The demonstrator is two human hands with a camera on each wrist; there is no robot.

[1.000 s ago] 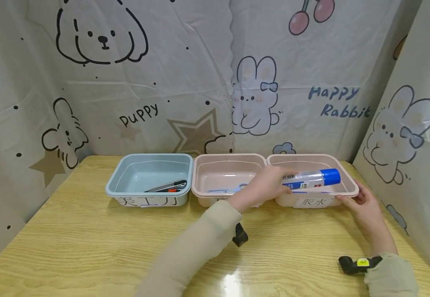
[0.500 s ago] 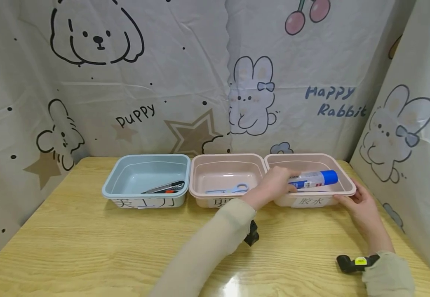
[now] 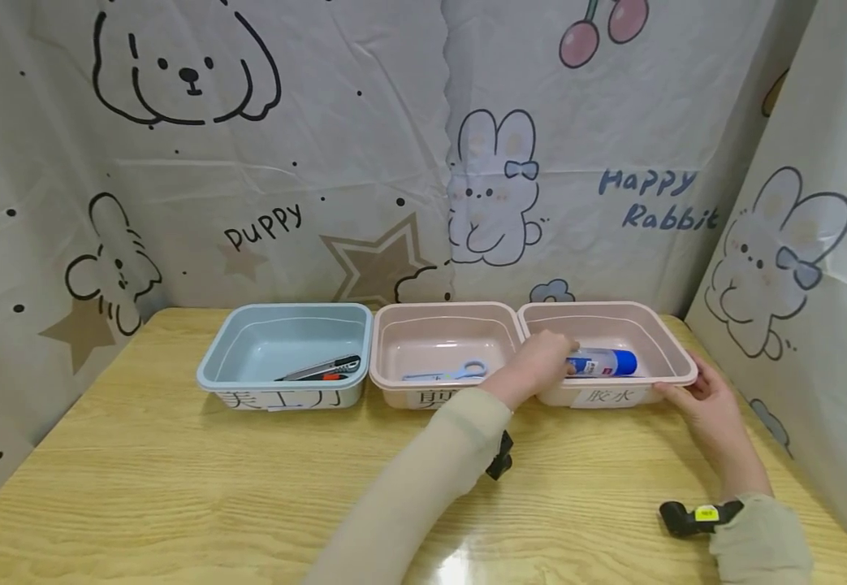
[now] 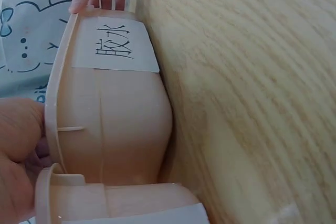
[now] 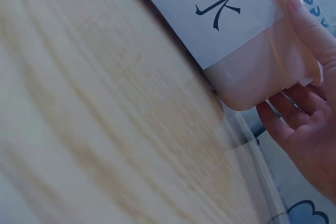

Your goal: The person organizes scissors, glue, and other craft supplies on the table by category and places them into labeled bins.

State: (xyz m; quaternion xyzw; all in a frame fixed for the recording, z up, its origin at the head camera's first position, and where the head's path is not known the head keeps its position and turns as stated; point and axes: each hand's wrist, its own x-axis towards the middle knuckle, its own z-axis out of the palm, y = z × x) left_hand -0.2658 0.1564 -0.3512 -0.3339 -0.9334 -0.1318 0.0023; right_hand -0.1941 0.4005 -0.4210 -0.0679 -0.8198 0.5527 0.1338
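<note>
In the head view, my left hand (image 3: pixel 540 361) reaches over the near rim of the right-hand pink bin (image 3: pixel 606 310). Its fingers hold the left end of a clear glue bottle (image 3: pixel 593 363) with a blue cap, low inside that bin. The bin wall hides the fingertips in the left wrist view, where only part of the left hand (image 4: pixel 18 156) shows. My right hand (image 3: pixel 711 414) grips the bin's right front corner. In the right wrist view, the right hand's thumb (image 5: pixel 310 27) lies on the rim, with the fingers curled beneath it.
Left of this bin stand a middle pink bin (image 3: pixel 445 309) with light-blue scissors (image 3: pixel 460 372) and a blue bin (image 3: pixel 291 310) with box cutters (image 3: pixel 324 370). Labels mark the bin fronts. A printed cloth (image 3: pixel 365 146) hangs behind the wooden table (image 3: pixel 211 487).
My left hand has lowered the glue bottle into the right bin, bringing its blue cap down and slightly left. The right hand keeps its grip on the bin corner.
</note>
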